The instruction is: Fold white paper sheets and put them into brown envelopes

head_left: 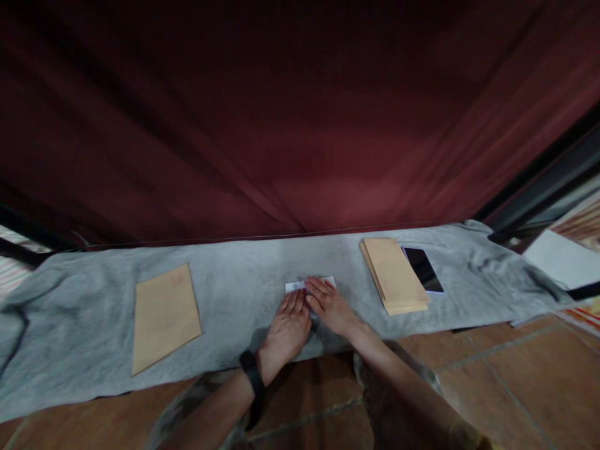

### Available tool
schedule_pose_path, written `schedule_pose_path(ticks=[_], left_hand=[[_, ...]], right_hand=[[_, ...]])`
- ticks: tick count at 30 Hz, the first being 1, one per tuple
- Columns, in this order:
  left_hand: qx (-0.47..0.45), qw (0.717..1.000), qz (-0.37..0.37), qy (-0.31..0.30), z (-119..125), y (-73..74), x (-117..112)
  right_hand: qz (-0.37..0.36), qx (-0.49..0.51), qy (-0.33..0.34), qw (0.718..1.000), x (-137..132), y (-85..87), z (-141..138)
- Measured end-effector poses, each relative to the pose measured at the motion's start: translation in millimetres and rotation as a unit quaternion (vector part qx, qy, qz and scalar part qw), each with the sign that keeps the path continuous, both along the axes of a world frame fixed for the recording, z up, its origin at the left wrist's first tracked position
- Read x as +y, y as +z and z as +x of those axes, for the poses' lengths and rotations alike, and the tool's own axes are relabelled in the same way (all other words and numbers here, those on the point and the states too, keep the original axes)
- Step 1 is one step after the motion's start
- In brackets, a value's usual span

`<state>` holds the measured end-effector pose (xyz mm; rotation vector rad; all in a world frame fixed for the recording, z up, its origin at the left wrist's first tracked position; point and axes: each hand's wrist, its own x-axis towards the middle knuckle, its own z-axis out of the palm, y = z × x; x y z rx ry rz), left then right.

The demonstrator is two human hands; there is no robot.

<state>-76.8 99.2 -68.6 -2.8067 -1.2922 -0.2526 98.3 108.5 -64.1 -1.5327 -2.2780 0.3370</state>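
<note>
A narrow strip of white paper, apparently folded, lies on the grey cloth in front of me. My left hand rests flat over its near left part, fingers stretched forward. Across its middle and right part lies my right hand, fingers extended and pressing down. The fingertips of both hands nearly meet, and the hands hide much of the paper. A dark band circles my left wrist.
One brown envelope lies to the left. A stack of brown envelopes is at the right, with a dark-screened phone beside it. A dark red curtain hangs behind the cloth. Brown floor tiles show in front.
</note>
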Motion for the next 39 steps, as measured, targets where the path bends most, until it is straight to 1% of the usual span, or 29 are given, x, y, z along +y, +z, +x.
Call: schedule_pose_path(ticks=[2,4,7,10,14,17,21,30,35,39], left_hand=[[-0.006,1.000,0.001,0.000,2,-3.5,-1],[-0.021,1.000,0.005,-0.005,0,-7.7,-2],[-0.041,0.999,0.007,-0.006,-4,-11.1,-3],[-0.049,0.999,0.007,-0.003,-6,-9.6,-2],[-0.053,0.998,0.010,0.009,-8,-8.3,2],[-0.058,0.998,0.007,0.023,-12,-10.8,8],[-0.053,0.998,0.004,0.023,-19,-12.8,15],[-0.021,1.000,0.000,0.011,-23,-6.8,24],[-0.014,0.999,-0.010,-0.029,-20,-3.0,26],[-0.004,0.998,-0.024,-0.056,-12,2.1,21]], right_hand=[[-0.006,0.002,0.032,0.999,-3,-0.9,-9],[-0.017,-0.008,0.039,0.999,-7,-2.4,-13],[-0.032,-0.023,0.022,0.999,-10,-5.2,-11],[-0.036,-0.034,-0.003,0.999,-10,-9.6,-5],[-0.015,-0.060,-0.033,0.998,-8,-17.2,1],[-0.001,-0.082,-0.041,0.996,-8,-21.1,3],[0.012,-0.096,-0.050,0.994,-9,-23.5,8],[-0.003,-0.110,-0.074,0.991,-7,-23.0,25],[-0.020,-0.087,-0.080,0.993,1,-17.7,31],[-0.016,-0.062,-0.099,0.993,11,-14.3,33]])
